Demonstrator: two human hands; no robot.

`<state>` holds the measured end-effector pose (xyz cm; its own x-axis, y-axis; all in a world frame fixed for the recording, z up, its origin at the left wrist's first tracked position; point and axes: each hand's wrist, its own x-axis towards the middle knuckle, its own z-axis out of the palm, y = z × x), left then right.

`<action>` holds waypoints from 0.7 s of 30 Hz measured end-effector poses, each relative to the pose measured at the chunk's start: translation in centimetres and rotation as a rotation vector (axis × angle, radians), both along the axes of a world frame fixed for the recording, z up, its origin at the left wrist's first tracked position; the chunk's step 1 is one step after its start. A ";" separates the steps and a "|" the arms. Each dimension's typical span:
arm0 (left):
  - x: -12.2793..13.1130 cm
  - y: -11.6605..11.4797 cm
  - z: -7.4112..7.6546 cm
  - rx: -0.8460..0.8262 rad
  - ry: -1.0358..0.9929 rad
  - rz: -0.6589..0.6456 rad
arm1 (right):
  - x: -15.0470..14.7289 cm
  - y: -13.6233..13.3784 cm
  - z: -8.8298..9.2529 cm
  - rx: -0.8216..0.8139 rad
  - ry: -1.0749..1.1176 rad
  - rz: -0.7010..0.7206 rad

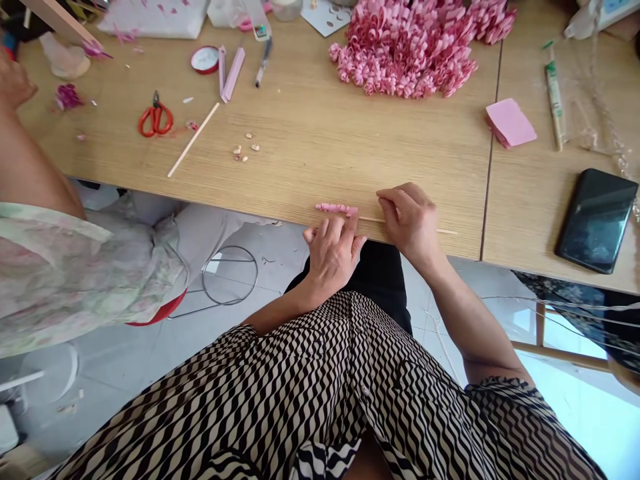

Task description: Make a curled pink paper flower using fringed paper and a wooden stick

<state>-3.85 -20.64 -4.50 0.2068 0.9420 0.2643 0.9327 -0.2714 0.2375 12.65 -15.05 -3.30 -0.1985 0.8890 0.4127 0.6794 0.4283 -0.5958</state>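
A thin wooden stick (447, 231) lies along the front edge of the wooden table (310, 133). A pink paper strip (334, 208) is curled tightly round its left end. My left hand (334, 251) is closed, its fingertips pressing on the curled paper. My right hand (410, 220) pinches the stick just to the right of the paper, fingers bent over it.
A heap of pink paper curls (415, 47) lies at the back. A stack of pink paper squares (510, 123) and a black phone (597, 220) are to the right. Red scissors (156, 119), a second stick (193, 140) and a red tape roll (205, 59) are to the left, near another person's arm (25, 160).
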 end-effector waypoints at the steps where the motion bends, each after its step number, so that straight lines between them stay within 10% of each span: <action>1: 0.0 0.0 0.0 0.003 0.002 0.004 | 0.0 -0.2 0.0 0.033 -0.011 -0.036; 21: 0.1 0.3 -0.2 0.039 -0.010 0.031 | 0.0 -0.8 -0.3 0.085 -0.027 -0.131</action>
